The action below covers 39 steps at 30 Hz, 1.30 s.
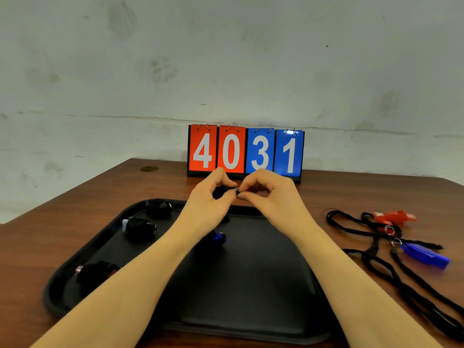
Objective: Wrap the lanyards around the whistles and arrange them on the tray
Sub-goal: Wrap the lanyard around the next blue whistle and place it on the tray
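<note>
Above the far edge of the black tray (251,285), my left hand (211,199) grips a whistle wrapped in black lanyard (222,192). My right hand (268,192) pinches the metal ring (236,189) at that whistle's end. Several wrapped whistles lie on the tray: one at the far left (158,208), one with a white end (139,227), one at the near left (96,272), and a blue one (217,238) partly hidden by my left forearm. On the table to the right lie a red whistle (394,217) and a blue whistle (426,256) with loose black lanyards (376,267).
A flip scoreboard (244,151) showing 4031 stands at the back of the wooden table (62,234), just behind my hands. A small brass disc (149,169) is set in the table's far left corner. A pale wall rises behind.
</note>
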### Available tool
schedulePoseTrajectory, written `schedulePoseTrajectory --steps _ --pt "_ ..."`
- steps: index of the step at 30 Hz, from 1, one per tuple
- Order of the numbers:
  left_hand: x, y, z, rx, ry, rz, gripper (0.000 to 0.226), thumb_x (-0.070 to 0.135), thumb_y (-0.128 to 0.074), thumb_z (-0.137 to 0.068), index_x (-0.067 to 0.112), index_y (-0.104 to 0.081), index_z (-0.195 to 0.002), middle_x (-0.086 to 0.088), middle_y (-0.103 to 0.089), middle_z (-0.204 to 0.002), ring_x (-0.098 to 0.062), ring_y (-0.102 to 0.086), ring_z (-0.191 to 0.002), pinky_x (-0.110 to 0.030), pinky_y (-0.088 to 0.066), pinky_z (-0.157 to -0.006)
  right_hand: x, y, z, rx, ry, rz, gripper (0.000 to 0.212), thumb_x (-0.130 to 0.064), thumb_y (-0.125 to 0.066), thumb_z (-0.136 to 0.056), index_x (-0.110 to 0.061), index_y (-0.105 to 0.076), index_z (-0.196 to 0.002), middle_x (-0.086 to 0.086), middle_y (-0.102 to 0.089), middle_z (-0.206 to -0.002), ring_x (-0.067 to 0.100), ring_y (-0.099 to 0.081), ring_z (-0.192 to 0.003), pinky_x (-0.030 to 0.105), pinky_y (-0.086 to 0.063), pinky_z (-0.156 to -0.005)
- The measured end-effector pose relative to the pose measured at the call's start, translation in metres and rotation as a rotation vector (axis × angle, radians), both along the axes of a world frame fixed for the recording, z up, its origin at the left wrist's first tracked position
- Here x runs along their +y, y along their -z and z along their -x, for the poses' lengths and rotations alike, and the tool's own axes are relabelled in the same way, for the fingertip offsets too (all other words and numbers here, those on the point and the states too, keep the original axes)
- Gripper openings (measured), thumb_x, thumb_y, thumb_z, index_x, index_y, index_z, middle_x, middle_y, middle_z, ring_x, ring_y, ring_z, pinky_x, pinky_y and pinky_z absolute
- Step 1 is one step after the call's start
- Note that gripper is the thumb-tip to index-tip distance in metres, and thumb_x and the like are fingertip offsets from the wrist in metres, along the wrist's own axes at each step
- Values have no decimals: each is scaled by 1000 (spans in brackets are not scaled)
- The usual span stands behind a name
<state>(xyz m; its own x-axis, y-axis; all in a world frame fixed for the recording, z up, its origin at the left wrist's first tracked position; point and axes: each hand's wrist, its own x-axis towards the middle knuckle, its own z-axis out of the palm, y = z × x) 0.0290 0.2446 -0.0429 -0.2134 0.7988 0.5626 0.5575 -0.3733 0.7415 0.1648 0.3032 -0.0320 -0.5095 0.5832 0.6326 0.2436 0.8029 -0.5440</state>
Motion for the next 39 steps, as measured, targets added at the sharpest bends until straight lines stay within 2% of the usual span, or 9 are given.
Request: schedulePoseTrajectory --steps 6,10,14,21,27,30,34,39 --pt "-1 0 1 44 -7 24 4 12 -56 -89 15 -54 -88 5 -62 -94 -6 -57 -95 -14 -42 -78 1 -1 -4 -19 -14 57 10 -12 -67 -81 -19 -66 -88 -10 -64 -85 4 -60 -86 11 -48 -80" --pt "-1 0 0 48 -5 49 9 12 -56 -89 20 -53 -85 6 -62 -93 -7 -58 -94 -12 -41 -74 2 -2 -5 -63 -20 65 11 -12 -65 -83 -19 -67 -91 -8 -65 -89 2 -60 -88 10 -47 -80" --pt "-3 1 -1 85 -26 53 13 14 -56 -88 25 -52 -83 7 -62 -92 -7 -57 -95 -15 -42 -78 3 -3 -5 -98 -17 70 10 -14 -65 -83 -19 -67 -92 -6 -65 -91 4 -59 -88 14 -48 -80" --pt "-5 2 -1 225 -33 80 10 17 -54 -90 25 -50 -94 9 -55 -99 -4 -48 -97 -6 -30 -72 3 -2 -9 -157 -25 44 9 -12 -67 -81 -19 -64 -85 -4 -62 -86 8 -58 -81 18 -50 -75" --pt "-6 2 0 217 17 117 13 17 -51 -92 26 -50 -100 9 -53 -105 -3 -49 -99 -5 -31 -74 1 1 -9 -152 -18 37 10 -8 -66 -78 -15 -63 -84 -2 -61 -82 11 -58 -75 18 -49 -69" --pt "-6 2 1 245 44 141 21 15 -54 -90 26 -47 -106 8 -51 -109 -3 -50 -97 -6 -36 -71 2 2 -9 -138 -5 46 10 -7 -67 -76 -14 -62 -82 -2 -59 -79 11 -56 -72 17 -48 -65" --pt "-4 6 1 321 76 131 35 15 -64 -84 27 -43 -109 7 -51 -113 -5 -51 -105 -12 -43 -81 2 1 -9 -106 26 41 13 -8 -68 -74 -16 -57 -77 -5 -56 -75 7 -51 -67 15 -46 -62" --pt "-2 8 -3 351 41 78 35 16 -63 -85 24 -42 -111 4 -52 -115 -6 -50 -107 -17 -44 -89 1 1 -7 -84 47 20 16 -7 -66 -77 -17 -54 -77 -8 -52 -73 6 -48 -65 11 -44 -61"
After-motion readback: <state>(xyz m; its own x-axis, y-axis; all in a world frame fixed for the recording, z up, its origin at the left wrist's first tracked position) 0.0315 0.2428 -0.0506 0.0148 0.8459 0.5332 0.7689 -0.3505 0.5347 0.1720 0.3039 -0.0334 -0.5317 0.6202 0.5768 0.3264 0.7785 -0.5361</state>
